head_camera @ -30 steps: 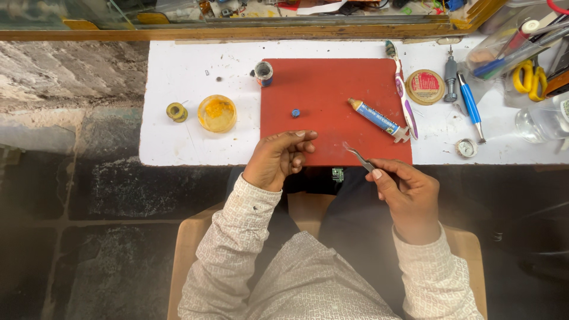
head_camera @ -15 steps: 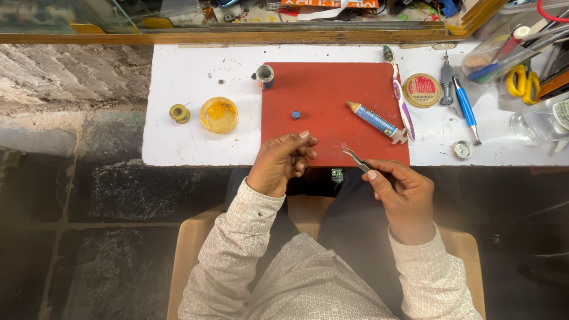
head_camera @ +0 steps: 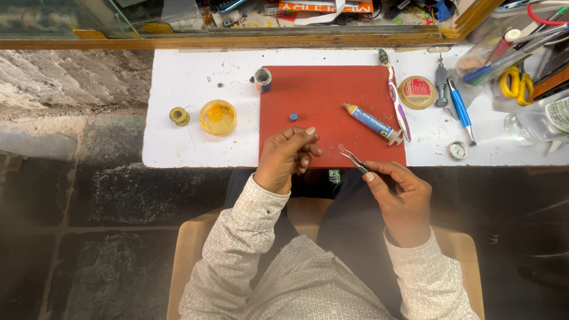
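Head view: both hands sit at the near edge of the red work mat [head_camera: 332, 95], over the lap.
Change: compared with a second ago, the hands hold almost the same pose — the left hand [head_camera: 287, 157] has only edged slightly along the mat edge; the work is at a pause in fine handling, in my judgement.
Left hand: fingers curled shut, thumb against fingertips; whether anything is pinched there, I cannot tell.
Right hand [head_camera: 400, 195]: gripping metal tweezers [head_camera: 354, 158], tips aimed toward 10 o'clock, at the left hand.
Small green circuit board [head_camera: 334, 176]: lies just below the mat edge, between the hands.
Surface: white bench [head_camera: 195, 148]; blue cap [head_camera: 293, 117] at 12 o'clock of the left hand; blue syringe tube [head_camera: 370, 122] at 1 o'clock; yellow flux pot [head_camera: 218, 117] at 10 o'clock.
Room: stone floor [head_camera: 71, 195] — dark, worn.
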